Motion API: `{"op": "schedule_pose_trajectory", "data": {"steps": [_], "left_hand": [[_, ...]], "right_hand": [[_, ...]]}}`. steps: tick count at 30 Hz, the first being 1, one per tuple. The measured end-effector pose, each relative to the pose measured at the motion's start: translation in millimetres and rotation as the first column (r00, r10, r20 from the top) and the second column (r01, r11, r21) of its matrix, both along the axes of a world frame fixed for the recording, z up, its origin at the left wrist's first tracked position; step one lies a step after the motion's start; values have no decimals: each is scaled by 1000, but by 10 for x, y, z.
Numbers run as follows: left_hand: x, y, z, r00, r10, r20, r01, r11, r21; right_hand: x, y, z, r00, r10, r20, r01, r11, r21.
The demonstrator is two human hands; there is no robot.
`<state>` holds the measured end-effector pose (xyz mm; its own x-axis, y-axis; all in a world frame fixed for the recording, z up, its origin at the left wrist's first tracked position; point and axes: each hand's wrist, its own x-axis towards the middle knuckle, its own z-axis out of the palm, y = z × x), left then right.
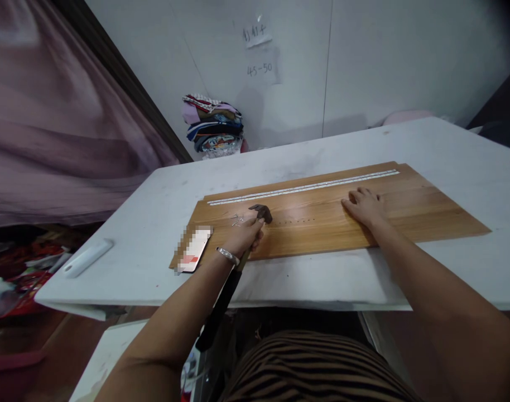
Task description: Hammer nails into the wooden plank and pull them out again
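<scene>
My left hand [245, 237] is closed around a hammer high up its handle, just below the dark hammer head [261, 212]; the black handle runs back under my forearm. The head rests over a wooden board [426, 215] lying on the white table [154, 223]. A few loose nails [237, 220] lie just left of the head, and a row of small dots, likely nails, runs to its right. My right hand [364, 205] lies flat on the board with fingers spread, holding nothing. A pale strip [305, 187] runs along the board's far edge.
A phone [194, 249] lies on the board's near left corner. A white oblong object [88, 257] sits by the table's left edge. Folded cloths [213, 127] are stacked against the white wall behind. A purple curtain [49, 111] hangs at left.
</scene>
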<state>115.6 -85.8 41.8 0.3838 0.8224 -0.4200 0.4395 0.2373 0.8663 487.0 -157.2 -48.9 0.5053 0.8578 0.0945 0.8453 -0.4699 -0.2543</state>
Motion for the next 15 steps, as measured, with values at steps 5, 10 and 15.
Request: {"op": "schedule_pose_trajectory", "data": {"steps": [5, 10, 15], "left_hand": [[-5, 14, 0, 1000, 0, 26, -1, 1000, 6], [-10, 17, -30, 1000, 14, 2, -14, 1000, -5], [-13, 33, -78, 1000, 4, -7, -4, 1000, 2]], "right_hand": [[-6, -12, -1, 1000, -3, 3, 3, 999, 34], [-9, -14, 12, 1000, 2, 2, -2, 1000, 13], [-10, -20, 12, 1000, -1, 7, 1, 1000, 1]]}}
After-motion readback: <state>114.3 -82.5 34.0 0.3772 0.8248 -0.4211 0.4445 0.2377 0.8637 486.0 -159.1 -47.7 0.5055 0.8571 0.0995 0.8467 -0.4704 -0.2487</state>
